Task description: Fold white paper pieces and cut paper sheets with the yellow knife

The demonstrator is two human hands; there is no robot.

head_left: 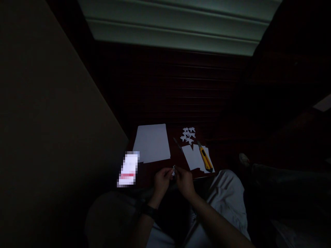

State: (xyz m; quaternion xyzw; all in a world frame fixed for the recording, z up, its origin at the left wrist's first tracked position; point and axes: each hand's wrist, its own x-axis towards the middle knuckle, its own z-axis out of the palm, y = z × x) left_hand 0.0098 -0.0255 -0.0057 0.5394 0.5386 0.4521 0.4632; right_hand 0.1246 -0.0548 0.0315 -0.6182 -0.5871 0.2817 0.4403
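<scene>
In a dimly lit corner, you bend to close handwork, a small white paper piece (173,171) pinched in your fingertips at the near edge of a dark worktop (155,167). Your left hand (161,177) and right hand (185,180) almost meet, the grip of each closed on the piece from its own side; its exact shape is too small to tell. A dark band (149,210) circles your left wrist. Ahead and to the left lies a stack of white sheets (152,143), with a bright, pixelated rectangle (128,169) near its lower left corner. Across the worktop, small white paper shapes (188,135) sit clustered near a slim tool (178,144), too dim to identify. To your right, a yellow cutter (205,157) rests across smaller paper pieces (191,157). Beyond the worktop, a pale shoe (243,159) shows.
</scene>
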